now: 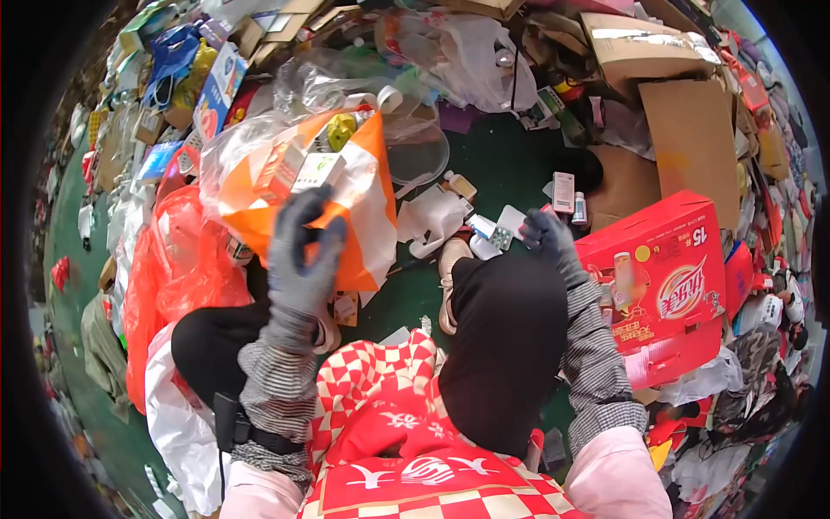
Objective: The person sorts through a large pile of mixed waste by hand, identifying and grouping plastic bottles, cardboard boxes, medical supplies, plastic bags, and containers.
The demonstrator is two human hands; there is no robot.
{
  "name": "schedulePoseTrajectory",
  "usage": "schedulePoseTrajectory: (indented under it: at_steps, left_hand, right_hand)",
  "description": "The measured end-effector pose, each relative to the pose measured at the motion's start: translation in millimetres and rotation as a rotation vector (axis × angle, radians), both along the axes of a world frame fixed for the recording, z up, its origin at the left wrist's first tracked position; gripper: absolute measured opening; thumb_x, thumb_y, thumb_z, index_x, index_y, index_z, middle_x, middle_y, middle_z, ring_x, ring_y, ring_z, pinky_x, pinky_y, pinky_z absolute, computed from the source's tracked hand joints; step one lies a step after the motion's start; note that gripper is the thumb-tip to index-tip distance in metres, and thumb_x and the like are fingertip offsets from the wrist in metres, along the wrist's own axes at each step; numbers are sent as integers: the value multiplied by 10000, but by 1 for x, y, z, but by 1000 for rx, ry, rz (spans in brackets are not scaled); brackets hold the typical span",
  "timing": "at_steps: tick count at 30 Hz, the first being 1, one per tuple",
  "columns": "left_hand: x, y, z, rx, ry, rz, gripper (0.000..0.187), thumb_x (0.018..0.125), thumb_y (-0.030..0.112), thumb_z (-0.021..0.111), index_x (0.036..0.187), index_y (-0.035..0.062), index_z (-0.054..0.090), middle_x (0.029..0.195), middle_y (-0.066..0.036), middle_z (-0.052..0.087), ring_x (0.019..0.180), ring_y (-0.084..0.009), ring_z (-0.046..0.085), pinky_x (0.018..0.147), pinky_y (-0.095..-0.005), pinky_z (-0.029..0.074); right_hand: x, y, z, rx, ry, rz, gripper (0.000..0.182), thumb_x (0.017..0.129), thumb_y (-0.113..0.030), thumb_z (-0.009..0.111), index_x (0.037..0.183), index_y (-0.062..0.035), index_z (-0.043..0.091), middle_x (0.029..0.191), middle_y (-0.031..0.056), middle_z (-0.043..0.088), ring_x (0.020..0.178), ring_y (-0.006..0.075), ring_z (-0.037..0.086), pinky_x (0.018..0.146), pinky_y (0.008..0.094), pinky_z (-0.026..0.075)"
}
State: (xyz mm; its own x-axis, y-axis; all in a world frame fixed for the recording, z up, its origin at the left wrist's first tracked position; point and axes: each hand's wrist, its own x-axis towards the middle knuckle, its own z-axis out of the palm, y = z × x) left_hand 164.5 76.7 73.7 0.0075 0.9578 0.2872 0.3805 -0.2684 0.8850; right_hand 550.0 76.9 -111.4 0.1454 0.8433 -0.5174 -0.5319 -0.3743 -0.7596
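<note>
My left hand [303,251], in a grey glove, is at the near edge of an orange and white plastic bag [367,203]. Its thumb and fingers are apart, with nothing seen between them. Just beyond the fingertips, a small white and green box [318,171] and an orange-red box [279,171] lie on the bag. My right hand [553,246], gloved too, has its fingers curled in; what they hold, if anything, is hidden. A bit of red shows at its fingertips. Left of it lie white packets and a blister pack [501,238].
A large red carton [653,290] lies at the right, near my right forearm. Red plastic bags [186,259] are heaped at the left. Beyond are a small white box [563,192], a little bottle [579,208], flattened cardboard [692,147] and clear plastic [458,52]. Mixed waste surrounds me.
</note>
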Motion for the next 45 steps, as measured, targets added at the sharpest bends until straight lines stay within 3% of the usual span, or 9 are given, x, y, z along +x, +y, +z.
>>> schedulePoseTrajectory:
  at_steps: [10, 15, 20, 22, 29, 32, 38, 42, 45]
  left_hand:
    - [10, 3, 8, -311, 389, -74, 330, 797, 23, 565, 1126, 0, 565, 1184, -153, 516, 1003, -223, 550, 835, -301, 436]
    - [-25, 1, 33, -351, 429, 207, 389, 865, 207, 557, 1152, -54, 525, 1206, -163, 494, 1093, -225, 502, 918, -327, 392]
    - [-1, 18, -20, -629, -200, 134, 310, 890, 158, 536, 1134, -32, 537, 1124, -101, 544, 1040, -160, 515, 867, -270, 410]
    - [21, 27, -56, -729, -259, 58, 273, 893, 101, 525, 1132, -28, 539, 1113, -79, 544, 1001, -128, 520, 852, -239, 410]
    - [64, 44, -149, -1031, -376, -149, 285, 900, 156, 541, 1140, 3, 541, 1025, -24, 559, 920, -72, 509, 801, -201, 411]
    - [81, 65, -164, -1078, -434, -164, 289, 915, 182, 509, 1148, 13, 538, 998, -12, 554, 868, -71, 514, 744, -192, 420]
    - [79, 105, -240, -1154, -573, -288, 395, 936, 251, 450, 1251, 14, 427, 1161, -103, 512, 989, -164, 564, 822, -270, 464]
    - [119, 142, -249, -1439, -741, 278, 543, 911, 323, 492, 1317, 24, 288, 1215, -153, 477, 1024, -226, 551, 857, -297, 458]
    - [96, 151, -335, -1187, -668, -9, 620, 888, 255, 540, 1336, 0, 195, 1144, -170, 540, 1017, -236, 558, 892, -309, 439]
  right_hand:
    - [-119, 144, -107, -321, 99, 186, 478, 836, -346, 595, 1174, -48, 435, 1100, 145, 462, 905, 302, 586, 746, 400, 524]
    - [-158, 198, -161, -399, -354, 210, 341, 840, -320, 578, 1010, -32, 515, 827, 133, 610, 633, 260, 628, 574, 359, 547]
    - [-161, 152, -170, -293, 5, 175, 264, 852, -272, 554, 944, -27, 524, 710, 112, 622, 554, 220, 629, 464, 327, 526]
    - [-151, 128, -141, -338, -188, 570, 268, 847, -312, 568, 942, -63, 541, 685, 96, 611, 523, 214, 613, 482, 357, 509]
    - [-84, 156, -139, -213, -1726, 566, 620, 752, -361, 613, 1301, -157, 409, 1284, 104, 464, 1186, 293, 430, 970, 402, 363]
    - [-59, 182, -157, -230, -1509, 827, 740, 726, -401, 631, 1357, -167, 323, 1366, 107, 364, 1271, 296, 319, 1037, 392, 280]
    - [-21, 193, -140, -214, -1049, 265, 579, 665, -331, 737, 1149, -92, 526, 999, 125, 619, 931, 266, 608, 836, 355, 476]
    - [-66, 192, -113, 266, -540, 290, 617, 709, -339, 727, 1221, -86, 493, 1038, 128, 585, 939, 208, 587, 836, 304, 464]
    - [-66, 172, -115, 158, -1323, 563, 648, 723, -296, 700, 1280, -94, 438, 1175, 131, 543, 1094, 255, 528, 922, 336, 421]
